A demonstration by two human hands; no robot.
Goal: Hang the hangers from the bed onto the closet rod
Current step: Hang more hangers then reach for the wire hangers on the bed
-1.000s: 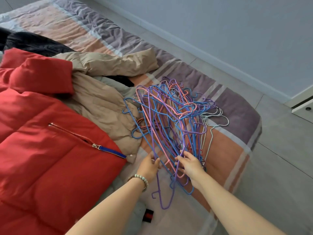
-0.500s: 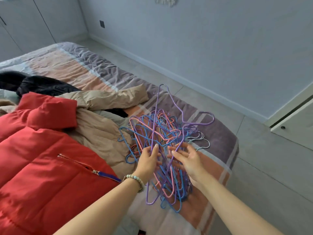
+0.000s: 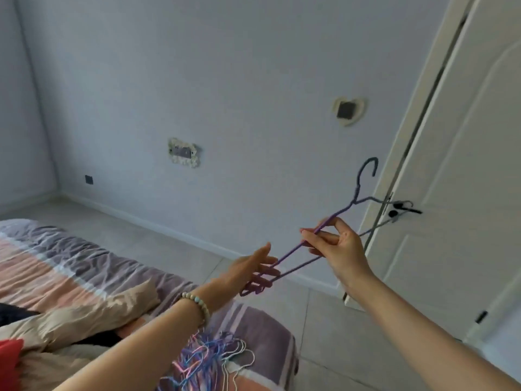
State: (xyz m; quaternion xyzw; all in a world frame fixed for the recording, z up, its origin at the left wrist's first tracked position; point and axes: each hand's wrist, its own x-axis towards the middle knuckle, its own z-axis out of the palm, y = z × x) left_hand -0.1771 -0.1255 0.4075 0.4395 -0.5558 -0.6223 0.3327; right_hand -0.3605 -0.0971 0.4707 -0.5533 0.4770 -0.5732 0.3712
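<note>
Right grip [image 3: 335, 241] pinches the thin purple wire hanger [image 3: 357, 189] at its shoulder, hook up beyond it, probably orienting it for the rod. Left grip [image 3: 253, 266] touches the corner below; can't tell if it's clenched.

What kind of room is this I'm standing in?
Most likely a bedroom: a bed with a striped cover, a beige coat and a pile of coloured hangers lying on it, and a white door.

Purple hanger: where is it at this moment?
Head view, right of centre: the purple hanger is held in the air between the left hand and right hand, hook up, near the door handle.
</note>
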